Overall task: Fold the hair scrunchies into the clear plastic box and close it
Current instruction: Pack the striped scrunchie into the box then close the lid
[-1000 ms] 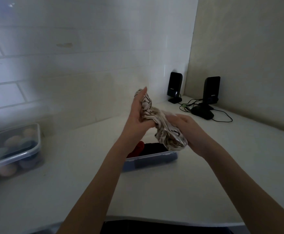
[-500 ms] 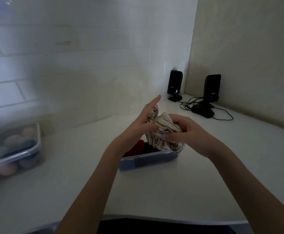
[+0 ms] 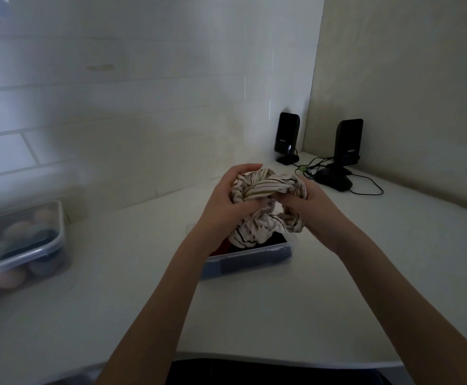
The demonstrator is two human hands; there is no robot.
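The striped scrunchie (image 3: 265, 187), cream with dark lines, is bunched up in the air just above the clear plastic box (image 3: 250, 258), its lower folds hanging down to the box's open top. Both hands hold it: the left hand (image 3: 224, 207) curls its fingers over the fabric's left side, and the right hand (image 3: 308, 208) pinches the right side, the two hands close together with the cloth between them. The box sits lidless on the white tabletop (image 3: 282, 309), and inside it lie dark and red pieces of fabric (image 3: 254, 243), probably more scrunchies, though the light is too dim to be sure. Far left stands a second, lidded container (image 3: 21, 243) with rounded pastel things inside. At the back corner stand two black speakers (image 3: 287, 137) with trailing cables (image 3: 365, 187).
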